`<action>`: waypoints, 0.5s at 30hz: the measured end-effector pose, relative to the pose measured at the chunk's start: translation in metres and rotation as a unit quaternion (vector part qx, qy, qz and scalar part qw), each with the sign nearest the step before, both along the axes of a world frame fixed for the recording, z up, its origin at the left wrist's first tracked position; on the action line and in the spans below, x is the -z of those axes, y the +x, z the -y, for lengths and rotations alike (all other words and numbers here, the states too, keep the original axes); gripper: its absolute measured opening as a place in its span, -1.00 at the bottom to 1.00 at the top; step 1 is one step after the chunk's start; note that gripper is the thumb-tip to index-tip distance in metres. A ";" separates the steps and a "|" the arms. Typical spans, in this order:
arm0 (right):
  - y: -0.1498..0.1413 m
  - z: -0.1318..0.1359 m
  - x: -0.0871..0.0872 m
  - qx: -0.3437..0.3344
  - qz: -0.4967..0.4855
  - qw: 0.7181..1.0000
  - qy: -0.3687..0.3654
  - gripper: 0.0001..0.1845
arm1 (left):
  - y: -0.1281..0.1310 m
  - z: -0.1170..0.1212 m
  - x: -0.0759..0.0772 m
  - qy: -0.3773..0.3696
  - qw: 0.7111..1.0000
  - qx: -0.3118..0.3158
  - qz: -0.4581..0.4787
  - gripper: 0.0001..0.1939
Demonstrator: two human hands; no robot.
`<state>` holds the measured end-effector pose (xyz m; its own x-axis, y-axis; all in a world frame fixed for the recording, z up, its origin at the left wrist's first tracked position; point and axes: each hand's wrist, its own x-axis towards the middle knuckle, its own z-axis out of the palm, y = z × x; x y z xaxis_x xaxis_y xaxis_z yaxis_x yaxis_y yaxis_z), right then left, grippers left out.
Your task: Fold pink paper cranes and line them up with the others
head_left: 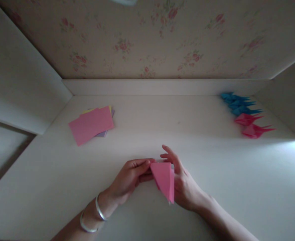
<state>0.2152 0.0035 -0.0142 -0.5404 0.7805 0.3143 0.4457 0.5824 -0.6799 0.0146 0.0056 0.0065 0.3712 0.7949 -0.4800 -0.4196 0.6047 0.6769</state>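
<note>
A folded piece of pink origami paper [164,177] is held up over the white table, its layers forming a rough triangle that points down toward me. My left hand [133,175] pinches its left corner between thumb and fingers. Just behind the paper's right edge is my right hand [184,180], with several fingers stretched out and apart. The paper hides part of that hand, so whether its palm or thumb touches the sheet is unclear.
At the left lies a stack of paper sheets [92,124], pink on top with yellow and purple edges beneath. Blue folded-paper figures [240,103] and pink folded-paper figures [254,130] form a row at the back right. A flowered wall [137,43] rises behind the table [147,124].
</note>
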 end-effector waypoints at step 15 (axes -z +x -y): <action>0.000 -0.001 -0.006 -0.024 0.026 0.999 0.006 -0.86 | 0.000 0.000 0.002 -0.001 1.000 -0.001 -0.030 -0.76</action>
<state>0.2157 0.0050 -0.0084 -0.5927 0.7499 0.2940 0.4511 0.6115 -0.6501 0.0148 0.0051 0.0041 0.3400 0.7942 -0.5037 -0.3789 0.6059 0.6996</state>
